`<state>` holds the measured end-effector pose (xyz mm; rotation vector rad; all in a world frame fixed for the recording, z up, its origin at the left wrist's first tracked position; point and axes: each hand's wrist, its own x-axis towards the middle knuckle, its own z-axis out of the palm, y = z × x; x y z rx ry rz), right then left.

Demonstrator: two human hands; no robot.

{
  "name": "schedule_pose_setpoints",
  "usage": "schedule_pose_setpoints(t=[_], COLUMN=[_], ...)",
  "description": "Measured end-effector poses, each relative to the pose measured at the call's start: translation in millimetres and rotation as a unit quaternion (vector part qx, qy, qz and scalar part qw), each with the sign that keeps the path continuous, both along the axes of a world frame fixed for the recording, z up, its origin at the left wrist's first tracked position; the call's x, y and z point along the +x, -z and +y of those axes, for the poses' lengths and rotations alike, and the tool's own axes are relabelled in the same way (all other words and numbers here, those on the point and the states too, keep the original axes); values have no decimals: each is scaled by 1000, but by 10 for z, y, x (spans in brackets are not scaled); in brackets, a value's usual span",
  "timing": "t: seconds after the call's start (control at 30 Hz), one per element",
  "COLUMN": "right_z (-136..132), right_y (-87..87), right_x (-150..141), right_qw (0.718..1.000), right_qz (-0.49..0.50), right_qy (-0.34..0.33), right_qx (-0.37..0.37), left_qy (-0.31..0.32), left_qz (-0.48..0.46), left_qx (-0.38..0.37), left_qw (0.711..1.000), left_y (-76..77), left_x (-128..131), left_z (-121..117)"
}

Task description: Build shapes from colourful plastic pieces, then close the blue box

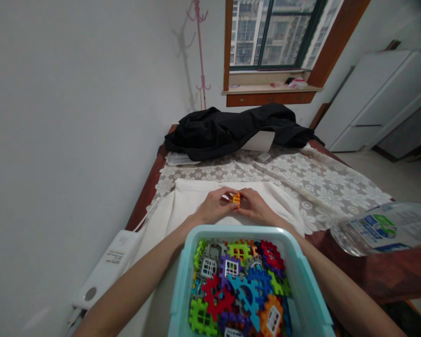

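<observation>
Beyond the tub, my left hand and my right hand meet around a small orange-yellow building block with notched edges. Fingers of both hands are closed on it from either side, just over the white cloth. Between my forearms stands a light teal plastic tub. Inside lie many interlocking building pieces in several colours, among them a red piece, a blue piece and an orange piece with a white window. How many pieces make up the held block I cannot tell.
A large clear plastic bottle lies or stands at the right. To the left, a white power unit with a cable rests by the wall. Black clothing is heaped at the far end of the flower-patterned tablecloth.
</observation>
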<state>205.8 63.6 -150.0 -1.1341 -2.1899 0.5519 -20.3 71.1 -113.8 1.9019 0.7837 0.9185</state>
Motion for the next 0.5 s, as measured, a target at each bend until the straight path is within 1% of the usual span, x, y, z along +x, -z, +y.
schedule_pose_setpoints(t=[0.23, 0.5], right_z=[-11, -20], right_y=[10, -18], right_x=[-19, -28], right_qw=[1000, 1000], right_qz=[-18, -17], right_qy=[14, 11], right_qx=[12, 13], left_qy=[-2, -9], left_qz=[5, 11], left_qx=[-25, -10], left_qw=[1000, 1000], left_y=[38, 21], left_x=[-1, 15], left_z=[-4, -12])
